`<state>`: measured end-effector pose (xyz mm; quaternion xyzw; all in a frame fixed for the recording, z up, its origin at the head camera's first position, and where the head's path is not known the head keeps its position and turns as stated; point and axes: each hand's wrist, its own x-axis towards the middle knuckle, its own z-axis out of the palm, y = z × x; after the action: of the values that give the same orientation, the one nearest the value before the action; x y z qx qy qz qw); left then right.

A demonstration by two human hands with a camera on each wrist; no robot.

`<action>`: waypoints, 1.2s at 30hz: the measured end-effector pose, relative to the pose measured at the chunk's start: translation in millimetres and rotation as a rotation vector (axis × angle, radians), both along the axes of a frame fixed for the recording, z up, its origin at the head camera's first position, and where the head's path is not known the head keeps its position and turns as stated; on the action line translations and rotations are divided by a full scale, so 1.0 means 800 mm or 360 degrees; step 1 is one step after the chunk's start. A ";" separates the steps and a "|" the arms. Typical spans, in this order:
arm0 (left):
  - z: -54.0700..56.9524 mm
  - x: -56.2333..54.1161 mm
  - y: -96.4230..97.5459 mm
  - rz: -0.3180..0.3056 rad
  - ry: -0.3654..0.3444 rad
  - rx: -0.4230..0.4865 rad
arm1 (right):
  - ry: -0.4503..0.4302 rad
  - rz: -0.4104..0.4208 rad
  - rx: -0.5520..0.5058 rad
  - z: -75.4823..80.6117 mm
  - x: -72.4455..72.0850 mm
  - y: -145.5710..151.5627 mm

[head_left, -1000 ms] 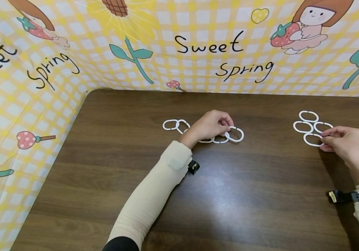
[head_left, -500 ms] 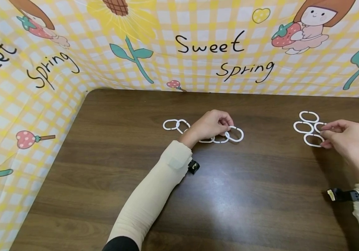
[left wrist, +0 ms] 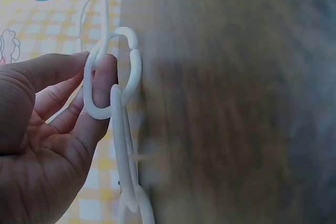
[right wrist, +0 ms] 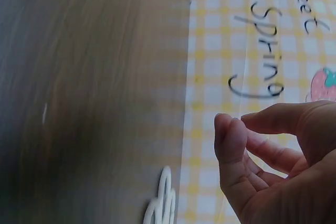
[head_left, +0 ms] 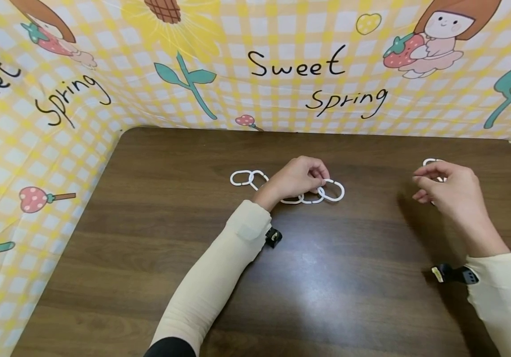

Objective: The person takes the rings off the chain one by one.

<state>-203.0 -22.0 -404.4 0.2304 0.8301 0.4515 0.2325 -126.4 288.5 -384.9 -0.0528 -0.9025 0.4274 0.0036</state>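
Observation:
Near the middle of the table, my left hand (head_left: pixel 302 176) pinches one link of a white plastic chain (head_left: pixel 341 193) between thumb and fingers. In the left wrist view the held oval link (left wrist: pixel 88 85) has a small split and is joined to links above and below. My right hand (head_left: pixel 456 193) is above the table at the right, its fingers loosely bent. The thumb tip comes close to the index finger in the right wrist view, with nothing visible between them. White loose links (head_left: pixel 428 161) lie beneath that hand, mostly hidden by it.
The brown wooden table (head_left: pixel 126 238) has a yellow checked cloth (head_left: pixel 273 29) behind it and along its left side. Two joined links (head_left: pixel 242 172) at the chain's left end lie beyond my left wrist.
My right hand has moved away from the lower right loose links, leftward and slightly up, and now covers most of them. The left hand and the chain stay in place.

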 end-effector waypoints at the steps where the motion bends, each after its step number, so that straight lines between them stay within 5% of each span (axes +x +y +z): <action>1: 0.000 0.000 0.000 -0.0001 -0.0003 0.0000 | 0.0009 0.0020 -0.0004 0.000 -0.001 -0.005; 8: -0.002 0.000 0.002 0.0003 -0.0032 0.0026 | 0.0045 0.0121 -0.0095 -0.002 -0.004 -0.036; 36: -0.006 -0.004 0.004 0.0040 -0.0045 0.0074 | -0.0163 0.0275 -0.0610 -0.024 -0.013 -0.123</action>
<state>-206.1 -18.5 -409.0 0.2188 0.8188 0.4769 0.2331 -137.1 190.0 -404.2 0.0034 -0.8049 0.5867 -0.0888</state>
